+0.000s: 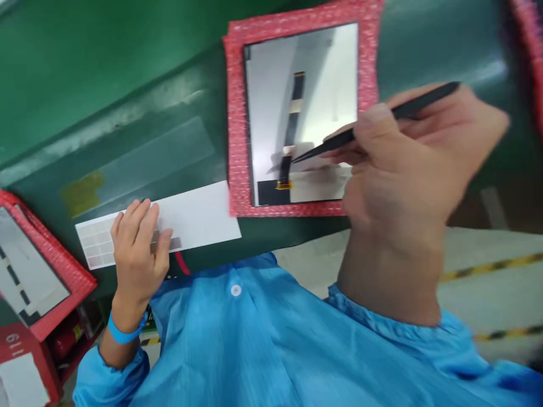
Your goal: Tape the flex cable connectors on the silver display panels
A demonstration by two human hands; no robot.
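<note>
The flat panel (324, 113) lies at the upper center of the frame, its glossy face reflecting light, on a sheet of pink bubble wrap (238, 118) that shows as a border around it. A dark ribbon cable (292, 121) with pale bands runs up the panel's face from the black strip at its lower left corner. Just at the cable's right edge, near its lower end, is the tip of the black tweezers (335, 140) (whether it touches, I cannot tell). The right hand (407, 164), large and slightly blurred at the right of the frame, grips these tweezers between thumb and fingers, their rear end jutting out past the hand. To the lower left of the panel, a long white sheet (203, 217) has its right end against the wrap's lower left corner. The left hand (138, 249) rests on that sheet over a grid of pale labels, its fingers extended and thumb apart; I cannot tell whether they pinch a label. Above the sheet, a clear strip (156, 158) with a yellow patch (82, 193) at its left end lies on the green tabletop (424, 45). At the left edge sits a second panel (31, 265), also on pink wrap. A blue smock (237, 350) fills the lower center, with yellow-and-black stripes on the floor (500, 294) at the right.
</note>
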